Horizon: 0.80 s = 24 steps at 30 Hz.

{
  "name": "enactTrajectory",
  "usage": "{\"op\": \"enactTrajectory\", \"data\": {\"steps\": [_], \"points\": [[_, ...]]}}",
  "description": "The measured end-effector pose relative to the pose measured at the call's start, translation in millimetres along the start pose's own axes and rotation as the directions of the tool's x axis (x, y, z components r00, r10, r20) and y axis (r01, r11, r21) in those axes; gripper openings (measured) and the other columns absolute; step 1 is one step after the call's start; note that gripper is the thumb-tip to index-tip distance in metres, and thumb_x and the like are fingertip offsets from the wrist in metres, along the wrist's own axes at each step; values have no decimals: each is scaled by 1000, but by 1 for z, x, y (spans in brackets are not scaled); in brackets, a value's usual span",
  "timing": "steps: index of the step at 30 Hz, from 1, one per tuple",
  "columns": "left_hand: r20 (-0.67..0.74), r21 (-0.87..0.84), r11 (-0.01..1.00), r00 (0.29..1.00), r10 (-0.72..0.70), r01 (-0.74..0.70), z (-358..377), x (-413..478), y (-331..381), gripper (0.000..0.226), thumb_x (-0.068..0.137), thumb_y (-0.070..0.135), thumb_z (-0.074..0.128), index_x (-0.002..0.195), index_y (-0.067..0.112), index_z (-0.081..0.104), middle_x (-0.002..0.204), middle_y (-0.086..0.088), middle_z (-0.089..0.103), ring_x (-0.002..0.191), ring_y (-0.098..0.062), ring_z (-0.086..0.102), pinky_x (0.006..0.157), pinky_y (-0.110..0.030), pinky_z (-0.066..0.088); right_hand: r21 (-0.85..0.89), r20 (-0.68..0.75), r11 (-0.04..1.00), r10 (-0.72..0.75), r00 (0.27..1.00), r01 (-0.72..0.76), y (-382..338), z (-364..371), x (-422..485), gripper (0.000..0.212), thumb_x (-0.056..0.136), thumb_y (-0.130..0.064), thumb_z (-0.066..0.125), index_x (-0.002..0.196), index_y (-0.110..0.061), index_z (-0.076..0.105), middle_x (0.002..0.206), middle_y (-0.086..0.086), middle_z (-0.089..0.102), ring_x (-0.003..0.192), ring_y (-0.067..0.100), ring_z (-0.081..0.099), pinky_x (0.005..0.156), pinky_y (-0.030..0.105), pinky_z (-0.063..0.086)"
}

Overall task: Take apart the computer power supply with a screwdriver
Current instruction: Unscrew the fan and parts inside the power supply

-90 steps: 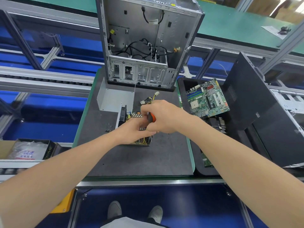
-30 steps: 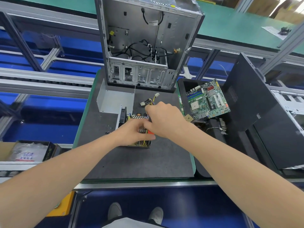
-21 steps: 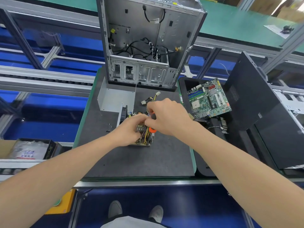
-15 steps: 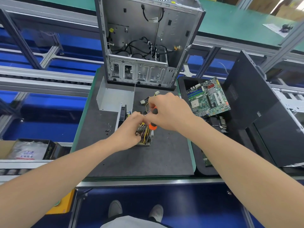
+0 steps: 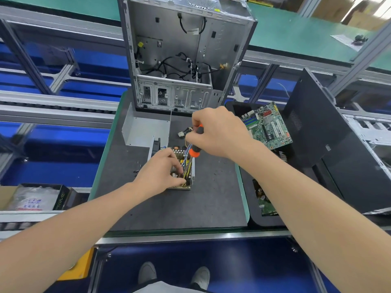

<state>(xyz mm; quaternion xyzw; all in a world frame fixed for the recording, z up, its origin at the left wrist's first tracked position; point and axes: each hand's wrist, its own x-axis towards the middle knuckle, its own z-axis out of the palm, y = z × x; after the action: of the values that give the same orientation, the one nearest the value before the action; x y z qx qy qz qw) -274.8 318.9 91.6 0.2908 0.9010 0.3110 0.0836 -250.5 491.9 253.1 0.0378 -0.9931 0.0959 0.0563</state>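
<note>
Raised since before, right hand (image 5: 220, 134) grips screwdriver (image 5: 195, 151); left hand (image 5: 160, 172) holds power supply (image 5: 179, 154) on grey mat (image 5: 190, 208).

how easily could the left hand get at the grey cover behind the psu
Probably yes: the cover lies uncovered on the mat just beyond the left hand. That hand holds the psu, though, and would have to let go first.

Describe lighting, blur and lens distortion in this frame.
Head view: wide-angle bending bows the conveyor rails and swells the forearms; light is even, shadows on the mat soft; top-right corner blows out; left hand, right hand, screwdriver and power supply look sharp, left edge smeared.
</note>
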Motion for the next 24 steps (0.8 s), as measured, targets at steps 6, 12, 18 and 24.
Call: {"op": "enactTrajectory", "data": {"steps": [6, 12, 18, 24], "points": [[-66, -4, 1000, 998, 4, -4, -1, 0, -3, 14, 83, 40, 85, 81, 33, 74, 95, 16, 57, 96, -5, 49, 84, -29, 48, 23, -2, 1000, 8, 1000, -8, 0, -4, 2, 15, 78, -39, 63, 80, -24, 61, 71, -5, 58, 69, 26, 55, 51, 23, 27], [-136, 137, 990, 989, 64, -46, -16, 6, -15, 6, 89, 32, 81, 88, 26, 80, 91, 12, 59, 92, -13, 54, 87, -36, 49, 29, -64, 999, 45, 997, -43, 1, -7, 5, 16, 78, -38, 61, 80, -22, 60, 70, -4, 57, 62, 20, 51, 51, 25, 27], [-394, -74, 978, 896, -206, 193, -46, -1, -56, 6, 92, 27, 76, 86, 28, 76, 85, 18, 61, 68, 3, 54, 70, -14, 36, 15, -80, 999, 31, 996, -30, -9, -2, 12, 17, 79, -37, 60, 78, -20, 59, 66, -4, 57, 57, 15, 48, 50, 24, 26], [-281, -16, 952, 913, -297, 305, -34, -43, -99, 6, 92, 20, 77, 97, 24, 79, 90, 8, 62, 74, 0, 55, 75, -25, 43, 11, -14, 1000, 0, 1000, 0, -23, 11, 17, 13, 79, -38, 60, 75, -26, 56, 66, -7, 55, 58, 12, 48, 53, 26, 33]]}}
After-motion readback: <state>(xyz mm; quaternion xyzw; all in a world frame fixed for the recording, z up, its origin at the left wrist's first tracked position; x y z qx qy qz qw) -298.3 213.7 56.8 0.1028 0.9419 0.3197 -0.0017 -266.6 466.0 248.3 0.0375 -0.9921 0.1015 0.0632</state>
